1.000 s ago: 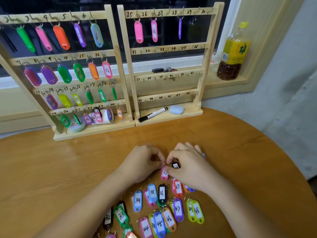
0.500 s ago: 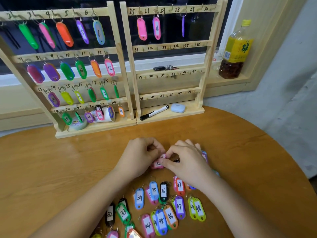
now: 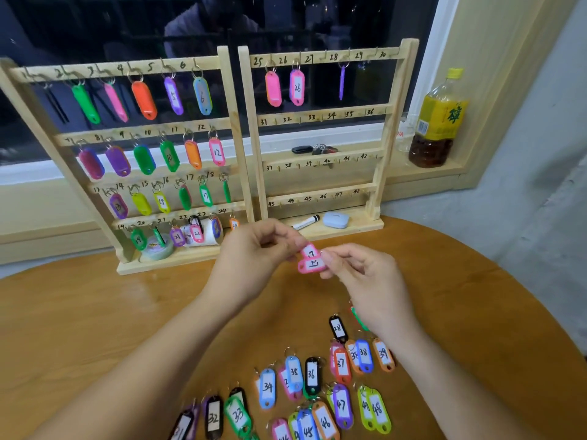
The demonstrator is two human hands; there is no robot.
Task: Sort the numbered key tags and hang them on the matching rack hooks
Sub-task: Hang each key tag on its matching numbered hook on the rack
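I hold two pink key tags (image 3: 312, 261) up just in front of the right rack's (image 3: 349, 225) base. My left hand (image 3: 254, 252) pinches the upper tag and my right hand (image 3: 359, 274) pinches the lower one. The loose numbered tags (image 3: 311, 376) lie well short of that rack, nearer me.

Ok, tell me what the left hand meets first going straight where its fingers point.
The left hand pinches the pink key tags; straight on, it likely meets the right hand first.
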